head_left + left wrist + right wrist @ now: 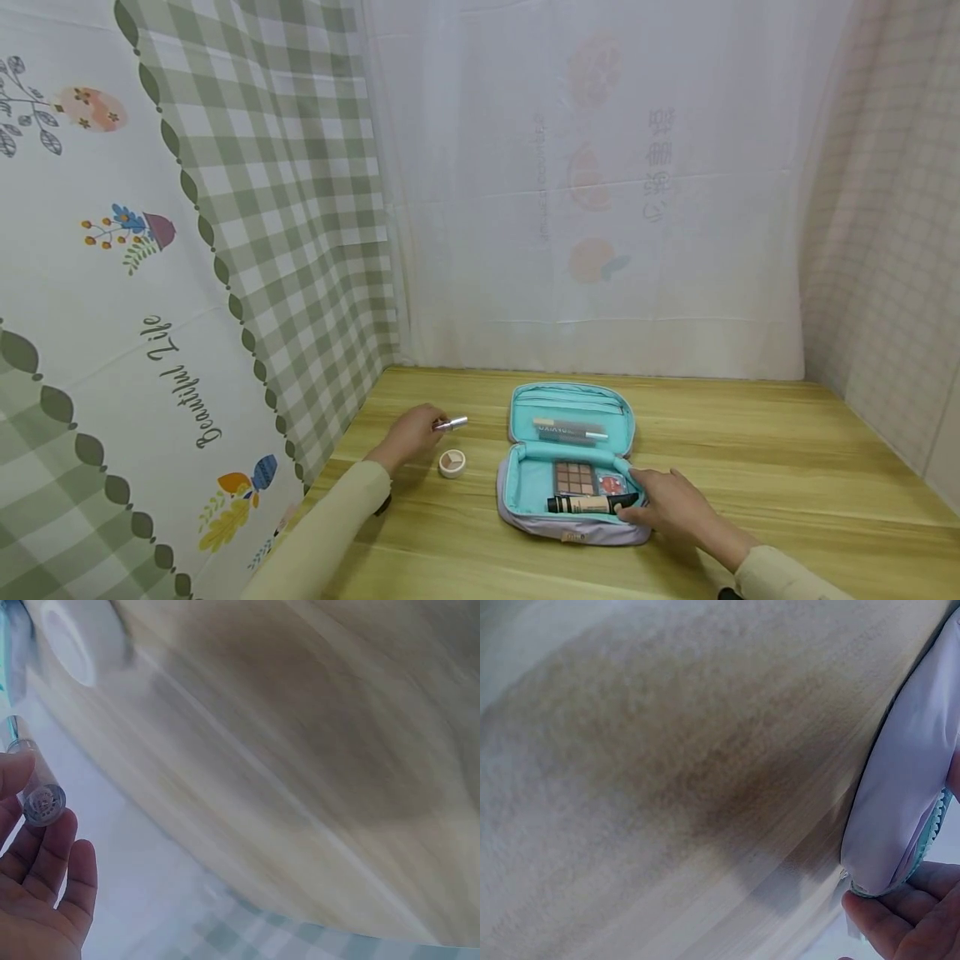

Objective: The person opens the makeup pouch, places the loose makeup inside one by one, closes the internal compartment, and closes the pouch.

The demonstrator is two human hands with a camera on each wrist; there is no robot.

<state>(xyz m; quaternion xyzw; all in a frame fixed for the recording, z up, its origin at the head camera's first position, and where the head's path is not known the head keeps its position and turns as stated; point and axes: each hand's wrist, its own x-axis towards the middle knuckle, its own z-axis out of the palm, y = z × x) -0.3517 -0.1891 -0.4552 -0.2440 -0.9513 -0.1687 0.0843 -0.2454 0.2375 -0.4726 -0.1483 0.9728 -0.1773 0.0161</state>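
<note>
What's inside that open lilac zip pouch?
A square brown palette, clear red-patterned packet and black-and-beige tube; slim grey sticks in the turquoise lid. Anything beneath them is hidden.

We find soft, even, slightly muted light over the worktop point(765, 450), with faint shadows beside the sleeves point(330, 525). The far curtain point(480, 208) looks washed out. In the left wrist view, the tub point(88, 641) is blurred, a broad shadow dims the worktop, and the tube point(43, 802) shows a pale highlight. The right wrist view is hazy, with brownish shadow left of the pouch point(900, 772).
</note>
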